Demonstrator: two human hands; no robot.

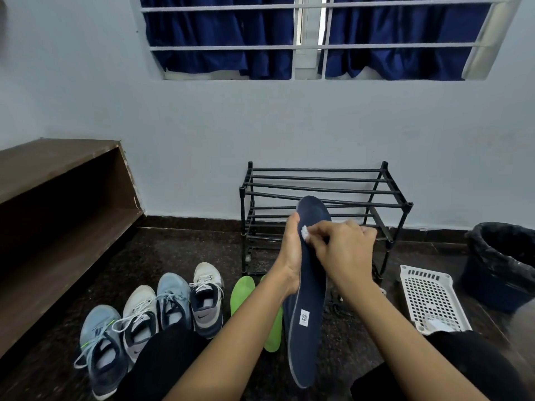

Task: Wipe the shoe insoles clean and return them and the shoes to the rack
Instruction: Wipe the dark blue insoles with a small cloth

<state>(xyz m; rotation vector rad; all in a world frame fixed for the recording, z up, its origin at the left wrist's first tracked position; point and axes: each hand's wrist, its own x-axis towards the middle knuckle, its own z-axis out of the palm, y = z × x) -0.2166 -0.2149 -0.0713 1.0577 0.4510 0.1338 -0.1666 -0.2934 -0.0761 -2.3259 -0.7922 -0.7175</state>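
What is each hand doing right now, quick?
Left hand: closed on the navy insole, holding it up.
Right hand: closed on a small white wipe, pressed to the insole.

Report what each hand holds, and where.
Left hand grips the navy insole by one edge, nearer the toe; right hand pinches a white wipe against it.

Four shoes are in view, along with one navy insole and two green insoles. There is also one rack, one white basket, one bin and one wipe.
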